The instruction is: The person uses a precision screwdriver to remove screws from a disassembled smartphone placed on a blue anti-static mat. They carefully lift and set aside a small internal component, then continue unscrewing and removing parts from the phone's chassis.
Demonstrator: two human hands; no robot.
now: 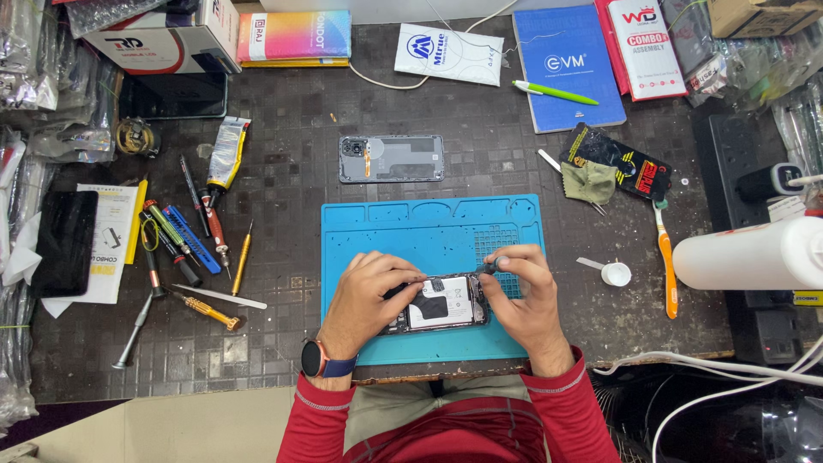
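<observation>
Red sleeves framed my view. My left hand (364,296) pinned the opened black phone with its white battery (439,305) on the blue silicone mat (390,225); my right hand (523,287) pinched a small dark tool (489,267) at its edge. Risk: tool slipping, gouging the battery.

Under both hands: blue mat (377,227), matt rubbery look, ribbed grid patch near right hand (525,300). Opened phone (441,304) between fingers: glossy white batt. face, dark metal-looking frame. Left hand (364,300) wrist: watch (313,357) w/ smooth shiny case, matt blue strap. Sleeves (566,411): red knit cloth, soft. Beyond hands: grey back cover (392,159), dull sheen. Left of left hand: screwdrivers (210,309), bright metal shafts, yellow plastic grips. Right of right hand: white plastic bottle (746,255), smooth semi-gloss. Bench (291,180) dark, rough, checkered.
</observation>
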